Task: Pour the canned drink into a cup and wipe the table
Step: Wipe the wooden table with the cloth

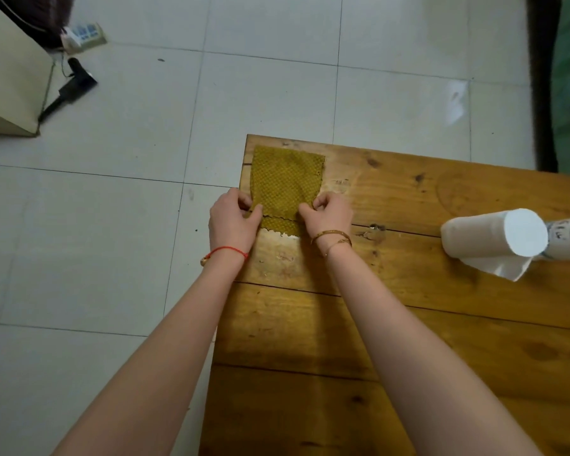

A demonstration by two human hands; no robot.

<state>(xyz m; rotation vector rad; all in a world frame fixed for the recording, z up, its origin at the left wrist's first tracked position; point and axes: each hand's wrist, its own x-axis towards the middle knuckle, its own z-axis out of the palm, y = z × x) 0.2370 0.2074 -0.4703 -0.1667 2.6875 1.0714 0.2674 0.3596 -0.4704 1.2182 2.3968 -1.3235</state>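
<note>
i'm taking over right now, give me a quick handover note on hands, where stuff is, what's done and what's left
Left hand: pinches the near left part of the yellow cloth.
Right hand: pinches the near right part of the same cloth.
The cloth lies flat at the far left corner of the wooden table, its near edge folded over between the hands.
A roll of paper towel lies on its side to the right, with a loose sheet under it.
No can or cup is in view, so I cannot tell whether the pouring is done.
Left: probably finish with the cloth; confirm the pour.

Paper roll (494,235) well right of cloth (285,182)
</note>
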